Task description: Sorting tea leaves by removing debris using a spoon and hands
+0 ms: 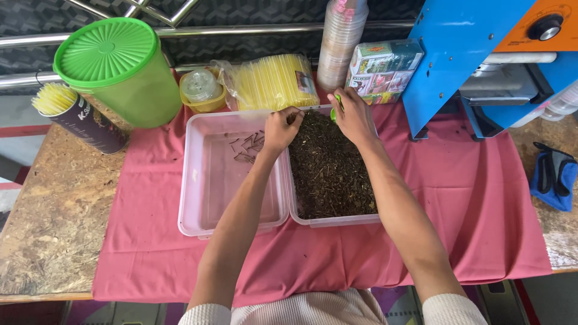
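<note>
The clear tray of dark dried leaves [330,174] sits on the pink cloth [150,241] over the desk [54,222], its long axis running away from the person. Both hands work at its far end. The left hand [282,129] pinches shut on bits at the tray's left rim, beside the near-empty tray [208,198] holding a few stems [248,147]. The right hand [352,114] closes on a small green thing [335,111] over the leaves.

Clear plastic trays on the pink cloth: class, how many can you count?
2. The left tray holds only a few dark stems near its far end; the right tray, touching it, is full of dark dried leaves.
</note>
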